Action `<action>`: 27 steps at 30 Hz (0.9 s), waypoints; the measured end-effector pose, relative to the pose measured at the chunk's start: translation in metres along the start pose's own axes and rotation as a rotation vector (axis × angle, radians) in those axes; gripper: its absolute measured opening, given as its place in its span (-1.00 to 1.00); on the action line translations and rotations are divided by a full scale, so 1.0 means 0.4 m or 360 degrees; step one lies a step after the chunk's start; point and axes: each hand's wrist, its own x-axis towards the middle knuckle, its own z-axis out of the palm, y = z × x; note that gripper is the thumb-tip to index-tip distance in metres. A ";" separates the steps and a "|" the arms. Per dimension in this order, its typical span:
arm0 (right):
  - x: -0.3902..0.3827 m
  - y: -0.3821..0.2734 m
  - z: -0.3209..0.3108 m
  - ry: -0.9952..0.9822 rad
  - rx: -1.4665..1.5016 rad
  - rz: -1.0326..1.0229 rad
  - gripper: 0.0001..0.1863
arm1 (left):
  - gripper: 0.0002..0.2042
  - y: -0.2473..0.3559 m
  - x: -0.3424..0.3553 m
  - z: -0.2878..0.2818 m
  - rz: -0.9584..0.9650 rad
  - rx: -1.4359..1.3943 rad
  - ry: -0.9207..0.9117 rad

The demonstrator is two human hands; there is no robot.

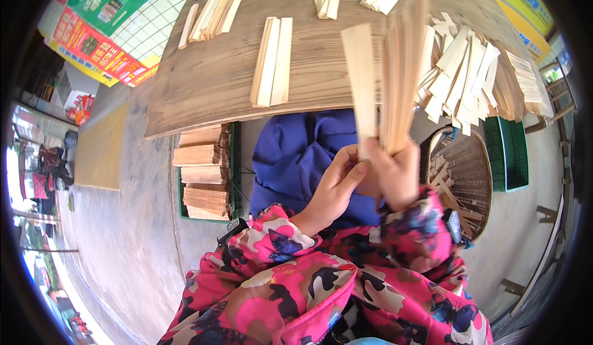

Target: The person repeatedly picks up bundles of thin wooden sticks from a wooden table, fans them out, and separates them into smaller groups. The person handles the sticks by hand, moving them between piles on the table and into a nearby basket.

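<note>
Above my lap, my left hand (332, 190) is closed with its thumb and fingers at the foot of a single pale wooden slat (359, 67), which stands nearly upright. Pressed close beside it, my right hand (398, 172) grips a bundle of thin wooden slats (400, 79), its upper end smeared by motion. The fingertips of both hands meet at the slat's lower end, where the exact contact is partly hidden. Behind the bundle, a loose pile of slats (460, 67) lies fanned over the table's right front edge.
Small slat groups (272, 61) lie on the wooden table (216, 88). Below its left side, a green crate (235, 159) holds stacked bundles. Under the right side stand a round basket (485, 166) with slat pieces and another green crate (509, 153). Blue cloth (290, 150) covers my lap.
</note>
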 end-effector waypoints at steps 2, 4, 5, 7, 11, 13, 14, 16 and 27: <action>-0.023 0.015 0.062 -0.0019 -0.0064 -0.0053 -0.85 | -0.75 0.007 -0.012 -0.020 -0.0052 0.0086 0.0166; -0.027 0.017 0.078 -0.0090 0.0282 0.0360 -0.85 | -0.72 0.018 -0.021 -0.048 -0.0242 -0.0024 0.0299; -0.025 0.016 0.073 -0.0093 0.0397 0.0392 -0.83 | -0.73 0.027 -0.030 -0.063 -0.0281 -0.0216 0.0296; -0.023 0.018 0.058 -0.0062 0.0474 0.0649 -0.76 | -0.72 0.037 -0.033 -0.088 -0.0356 -0.0469 0.0302; -0.043 0.047 0.068 -0.0208 0.0662 0.0782 -0.67 | -0.73 0.007 -0.037 -0.083 -0.0455 -0.0341 0.0276; -0.054 0.066 0.087 -0.0263 0.0799 0.0881 -0.68 | -0.76 -0.028 -0.033 -0.073 -0.0301 -0.0505 0.0416; -0.058 0.074 0.095 -0.0256 0.0728 0.0823 -0.69 | -0.78 -0.047 -0.033 -0.071 -0.0365 -0.0491 0.0543; -0.058 0.086 0.105 -0.0189 0.0589 0.0923 -0.71 | -0.74 -0.072 -0.034 -0.077 -0.0353 -0.0513 0.0605; -0.073 0.154 0.024 -0.0048 0.0136 0.0132 -0.95 | -0.82 0.207 0.061 -0.331 0.0636 0.1675 0.0832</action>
